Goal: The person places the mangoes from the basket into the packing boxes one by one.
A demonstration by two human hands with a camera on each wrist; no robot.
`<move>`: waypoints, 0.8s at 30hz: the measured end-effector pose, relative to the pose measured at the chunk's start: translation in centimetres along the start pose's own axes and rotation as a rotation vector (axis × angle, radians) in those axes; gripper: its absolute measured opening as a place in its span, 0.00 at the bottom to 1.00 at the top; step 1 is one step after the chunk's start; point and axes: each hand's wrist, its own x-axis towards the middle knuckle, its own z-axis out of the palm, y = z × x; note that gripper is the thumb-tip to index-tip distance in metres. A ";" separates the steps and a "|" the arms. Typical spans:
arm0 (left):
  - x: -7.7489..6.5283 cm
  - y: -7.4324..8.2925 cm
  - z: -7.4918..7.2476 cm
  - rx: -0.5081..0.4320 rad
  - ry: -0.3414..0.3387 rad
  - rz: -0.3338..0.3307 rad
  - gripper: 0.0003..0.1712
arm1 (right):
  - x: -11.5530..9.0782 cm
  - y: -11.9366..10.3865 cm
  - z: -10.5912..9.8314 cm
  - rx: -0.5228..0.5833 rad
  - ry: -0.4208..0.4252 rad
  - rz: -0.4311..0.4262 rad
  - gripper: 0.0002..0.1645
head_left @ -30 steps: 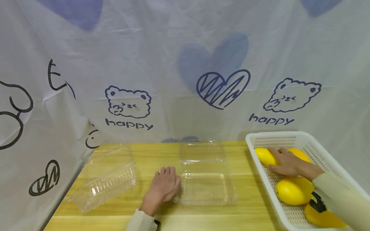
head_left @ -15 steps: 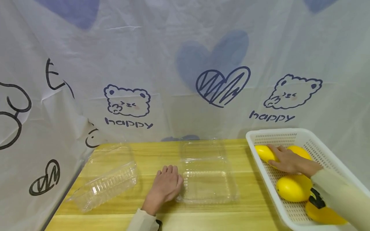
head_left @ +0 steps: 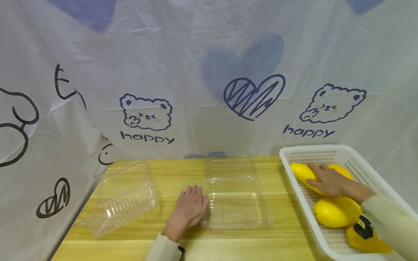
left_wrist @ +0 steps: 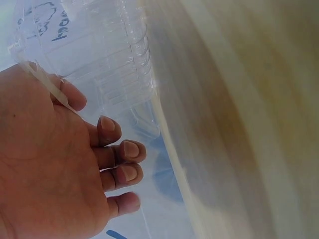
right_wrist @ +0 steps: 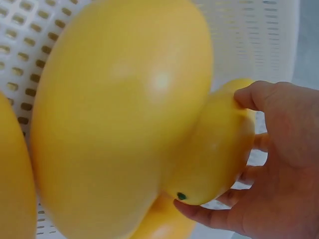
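My right hand (head_left: 331, 181) reaches into the white basket (head_left: 313, 228) and grips a yellow mango (head_left: 298, 172) near its left wall. In the right wrist view, thumb and fingers curve round this mango (right_wrist: 214, 149), whose green stem spot faces down. A larger-looking mango (right_wrist: 119, 109) lies against it. My left hand (head_left: 189, 208) is on the table at the left side of an unfolded clear plastic box (head_left: 235, 210). In the left wrist view its fingers (left_wrist: 130, 149) are loosely curled with nothing between them, and the box's clear edge (left_wrist: 47, 84) crosses the thumb.
A second clear plastic box (head_left: 122, 210) lies tilted on the left of the wooden table (head_left: 202, 246). More mangoes (head_left: 336, 212) sit in the basket, partly covered by the right arm. A printed cloth (head_left: 196, 72) hangs along the back and left.
The view shifts slightly. My right hand stays on the same mango, which sits a little differently under the fingers. The left hand keeps its place beside the box.
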 end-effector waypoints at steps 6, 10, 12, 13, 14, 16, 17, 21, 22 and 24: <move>0.0 0.0 -0.4 0.006 -0.015 -0.008 0.12 | -0.6 -0.3 -1.2 0.005 0.007 0.012 0.44; 0.1 0.0 -0.3 0.014 -0.028 -0.007 0.13 | -1.4 -0.4 -1.7 0.001 0.025 0.011 0.44; 0.1 0.0 -0.2 0.014 -0.027 -0.005 0.13 | -1.7 -0.3 -1.9 -0.009 0.035 0.012 0.44; 0.1 0.1 -0.2 0.017 -0.025 -0.004 0.13 | -1.9 -0.4 -2.0 -0.007 0.042 0.012 0.44; 0.1 0.1 -0.4 0.019 -0.028 -0.004 0.13 | -2.1 -0.4 -2.1 0.000 0.048 0.009 0.44; 0.0 0.3 -0.5 0.022 -0.024 -0.002 0.12 | -2.5 -0.5 -2.4 0.013 0.060 0.012 0.44; 0.0 0.3 -0.5 0.024 -0.024 0.000 0.12 | -2.7 -0.7 -2.5 0.021 0.066 0.018 0.45; 0.0 0.3 -0.5 0.040 -0.024 0.002 0.12 | -3.5 -1.5 -3.1 0.055 0.093 0.034 0.45; 0.1 0.2 -0.5 0.042 -0.023 0.000 0.12 | -3.6 -1.7 -3.2 0.063 0.103 0.039 0.45; 0.1 0.2 -0.4 0.041 -0.022 -0.003 0.12 | -3.8 -2.2 -3.5 0.081 0.120 0.045 0.45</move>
